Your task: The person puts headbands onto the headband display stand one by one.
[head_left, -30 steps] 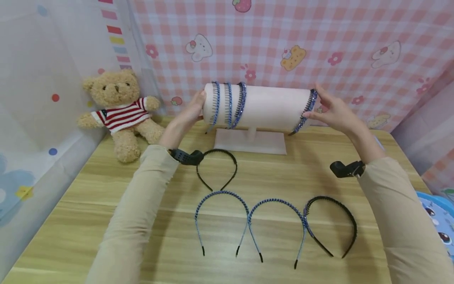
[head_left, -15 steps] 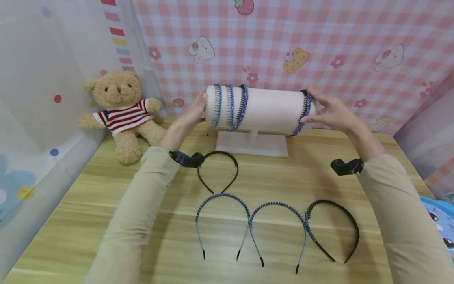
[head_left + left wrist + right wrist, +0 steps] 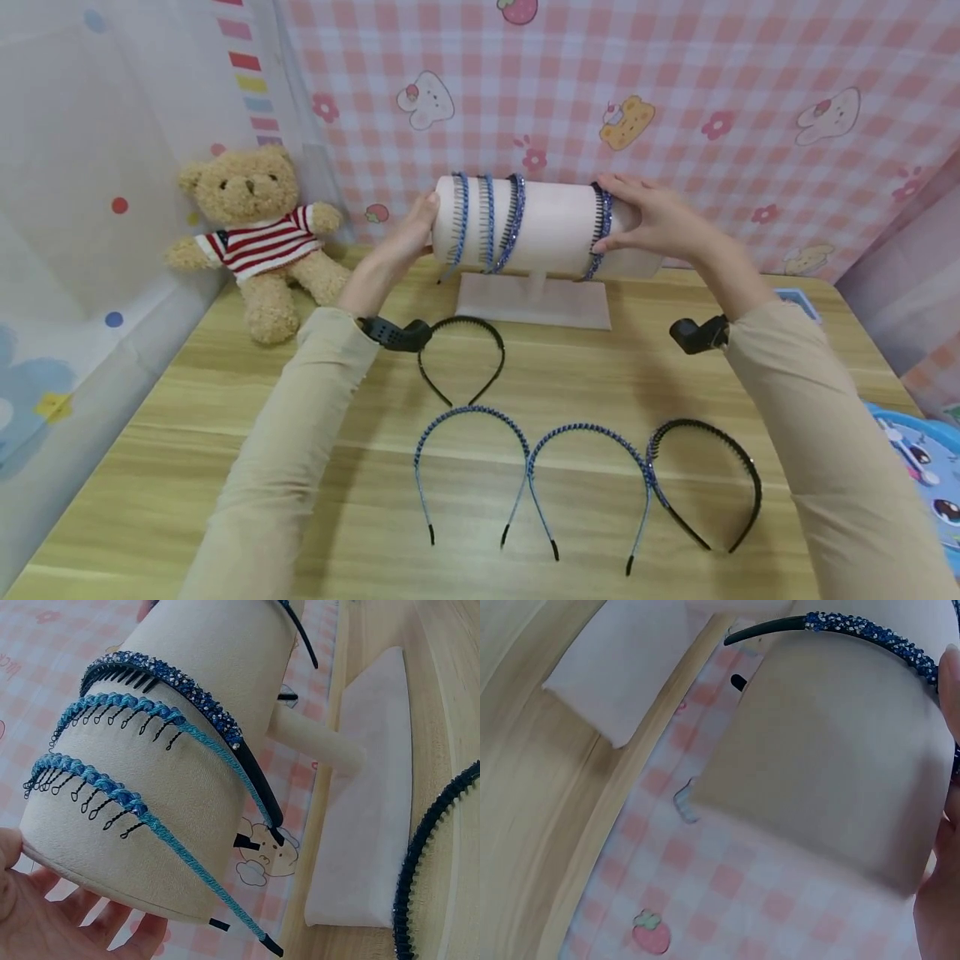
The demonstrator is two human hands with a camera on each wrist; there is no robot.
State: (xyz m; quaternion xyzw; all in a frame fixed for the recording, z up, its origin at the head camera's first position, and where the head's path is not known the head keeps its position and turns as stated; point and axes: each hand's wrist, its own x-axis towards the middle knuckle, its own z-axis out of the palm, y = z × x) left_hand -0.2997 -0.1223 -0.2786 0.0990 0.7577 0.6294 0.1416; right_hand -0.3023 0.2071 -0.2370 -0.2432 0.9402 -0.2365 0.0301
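Note:
A pale headband display stand with a padded horizontal roll stands at the back of the table. My left hand holds the roll's left end; in the left wrist view its thumb and fingertips lie along the end's rim. Two blue braided wire headbands and a glittery blue headband ride on the roll near that end. Towards the right end, my right hand pinches another glittery headband that arches over the roll, thumb at the front and fingers at the top.
Several headbands lie on the wooden table: a black one, two blue braided ones and a dark toothed one. A teddy bear sits at the back left. A blue cartoon-faced item is at the right edge.
My right hand has slid the glittery headband leftward along the roll, from its right end inward. The left hand has stayed at the left end.

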